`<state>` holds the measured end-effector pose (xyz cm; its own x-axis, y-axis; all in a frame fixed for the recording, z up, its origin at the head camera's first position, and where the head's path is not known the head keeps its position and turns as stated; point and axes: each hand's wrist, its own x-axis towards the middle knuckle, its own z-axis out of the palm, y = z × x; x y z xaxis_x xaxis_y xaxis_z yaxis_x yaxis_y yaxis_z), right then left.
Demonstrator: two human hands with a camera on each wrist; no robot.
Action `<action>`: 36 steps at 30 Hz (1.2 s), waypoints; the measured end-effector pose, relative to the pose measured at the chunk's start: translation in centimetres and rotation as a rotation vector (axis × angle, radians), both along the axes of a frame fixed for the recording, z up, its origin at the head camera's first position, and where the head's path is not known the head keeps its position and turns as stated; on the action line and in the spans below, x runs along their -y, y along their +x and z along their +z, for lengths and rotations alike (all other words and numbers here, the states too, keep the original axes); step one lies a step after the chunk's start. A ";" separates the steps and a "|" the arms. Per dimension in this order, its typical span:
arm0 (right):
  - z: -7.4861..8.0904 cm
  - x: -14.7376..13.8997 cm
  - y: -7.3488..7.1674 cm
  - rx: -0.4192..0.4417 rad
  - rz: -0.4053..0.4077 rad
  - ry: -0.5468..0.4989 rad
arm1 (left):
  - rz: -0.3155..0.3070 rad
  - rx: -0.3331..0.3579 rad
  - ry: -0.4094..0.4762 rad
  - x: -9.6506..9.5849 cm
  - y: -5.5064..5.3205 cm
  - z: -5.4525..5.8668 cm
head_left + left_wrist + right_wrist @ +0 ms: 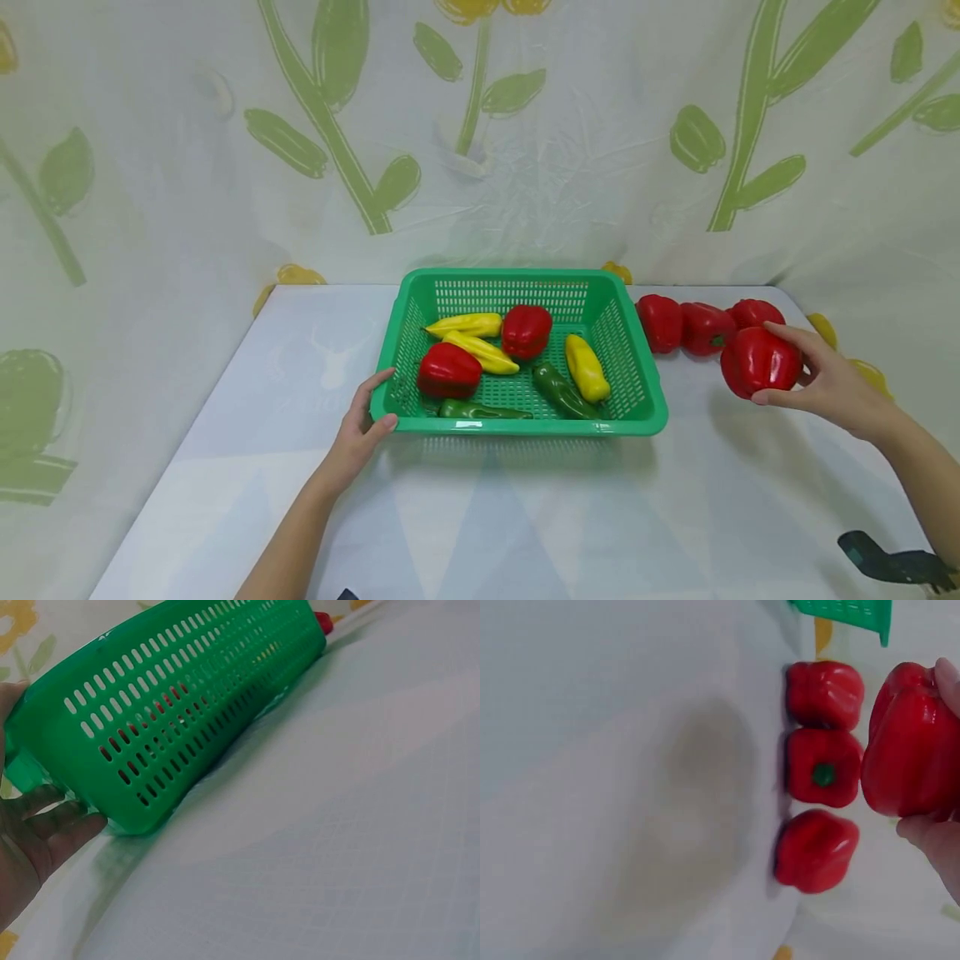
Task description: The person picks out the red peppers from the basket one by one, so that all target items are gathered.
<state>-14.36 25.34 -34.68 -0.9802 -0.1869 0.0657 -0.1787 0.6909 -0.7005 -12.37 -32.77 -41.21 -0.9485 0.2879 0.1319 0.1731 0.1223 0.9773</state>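
My right fingers (797, 336) are gripping a red pepper (756, 364) right of the green basket (525, 427); my left fingers (372, 385) are holding its near-left corner

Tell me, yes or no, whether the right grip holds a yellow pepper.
No, the right grip holds a red bell pepper, while the yellow peppers lie in the green basket.
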 end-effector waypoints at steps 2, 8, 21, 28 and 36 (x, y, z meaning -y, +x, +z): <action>-0.5 -0.5 0.3 -0.004 -0.012 0.021 | 0.000 -0.002 0.000 0.0 0.1 0.0; -2.2 -1.7 0.8 0.017 -0.060 0.086 | 0.012 -0.008 -0.002 0.0 0.1 -0.1; -4.4 -2.6 0.7 0.083 -0.082 0.119 | 0.007 0.002 0.008 0.0 0.1 -0.1; -5.1 -4.2 0.7 0.121 -0.066 0.117 | 0.019 0.000 -0.007 -0.1 0.0 0.0; -5.5 -5.3 0.6 0.147 -0.058 0.106 | 0.014 -0.003 -0.007 -0.1 0.0 0.0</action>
